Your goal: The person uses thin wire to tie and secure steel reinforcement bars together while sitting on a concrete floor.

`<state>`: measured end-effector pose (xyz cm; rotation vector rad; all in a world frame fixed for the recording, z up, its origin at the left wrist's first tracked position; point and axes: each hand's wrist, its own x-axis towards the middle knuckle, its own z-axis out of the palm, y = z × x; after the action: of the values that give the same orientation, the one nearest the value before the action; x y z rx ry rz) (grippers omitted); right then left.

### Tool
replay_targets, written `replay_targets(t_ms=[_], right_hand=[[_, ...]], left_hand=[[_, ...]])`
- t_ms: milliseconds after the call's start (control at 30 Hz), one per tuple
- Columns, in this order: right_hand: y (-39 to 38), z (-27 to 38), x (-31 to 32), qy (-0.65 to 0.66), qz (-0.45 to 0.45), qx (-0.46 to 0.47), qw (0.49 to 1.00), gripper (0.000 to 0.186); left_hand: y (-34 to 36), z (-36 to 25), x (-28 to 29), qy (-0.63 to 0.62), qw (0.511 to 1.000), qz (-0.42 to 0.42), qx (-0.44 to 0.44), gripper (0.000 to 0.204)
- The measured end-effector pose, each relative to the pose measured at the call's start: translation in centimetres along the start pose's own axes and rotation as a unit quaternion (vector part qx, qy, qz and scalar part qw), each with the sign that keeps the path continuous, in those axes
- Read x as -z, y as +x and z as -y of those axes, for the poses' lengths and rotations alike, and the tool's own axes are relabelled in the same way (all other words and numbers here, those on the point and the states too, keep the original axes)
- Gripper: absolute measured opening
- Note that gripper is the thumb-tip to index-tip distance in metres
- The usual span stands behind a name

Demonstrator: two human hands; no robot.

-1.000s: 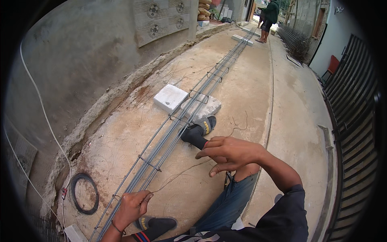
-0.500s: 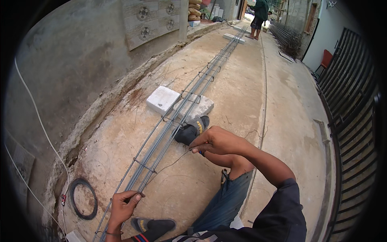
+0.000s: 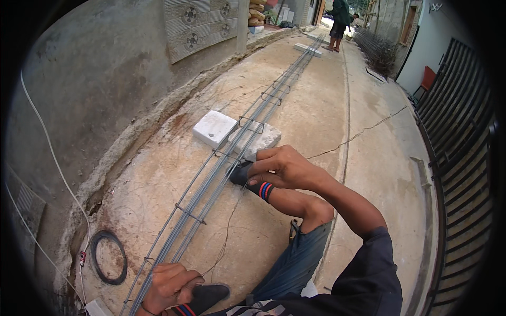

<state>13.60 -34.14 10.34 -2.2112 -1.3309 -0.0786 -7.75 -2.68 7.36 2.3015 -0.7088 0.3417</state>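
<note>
A long cage of steel rebar (image 3: 211, 197) with square stirrups runs away from me on the concrete. At its near end, my left hand (image 3: 169, 287) is closed in a pinch on one end of a thin tie wire (image 3: 226, 239). My right hand (image 3: 284, 167) holds the wire higher up, above my shoe, with thumb and fingers pressed together. Between the hands the wire hangs slack, to the right of the bars. A thin, kinked strand (image 3: 358, 136) also stretches from behind my right hand toward the gate; I cannot tell if it is the same wire.
White blocks (image 3: 214, 128) prop the cage. A coil of dark wire (image 3: 109, 258) lies at left beside a pale cable (image 3: 47, 139) and the wall. A black barred gate (image 3: 464, 158) stands right. Far off, a person (image 3: 339, 23) stands beside the bars.
My right hand has risen slightly and my left has turned and moved down. The wire between them has gone from fairly taut to slack. A long strand now reaches out to the right.
</note>
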Motion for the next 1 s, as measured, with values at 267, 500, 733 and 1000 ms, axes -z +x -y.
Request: replay_targets(t_ms=[267,500,733,1000], right_hand=[[-1.0,5.1,-0.1,0.248,0.078,0.096,0.961,0.014],[-1.1,1.7,-0.6,-0.175,-0.022,-0.003,0.984,0.018],[-2.0,4.7,1.3,0.228,0.311,0.024,0.922,0.017],[-2.1,-0.4,1.3,-0.061,-0.037,-0.037,0.997,0.022]], left_hand=[[-1.1,7.5,2.2,0.278,0.954,-0.110,0.003,0.013],[-1.1,2.7,-0.5,0.179,0.983,-0.007,-0.045,0.018],[-1.2,6.7,1.8,0.260,0.959,-0.114,0.000,0.019],[-1.0,4.4,0.2,0.181,0.982,-0.045,-0.024,0.017]])
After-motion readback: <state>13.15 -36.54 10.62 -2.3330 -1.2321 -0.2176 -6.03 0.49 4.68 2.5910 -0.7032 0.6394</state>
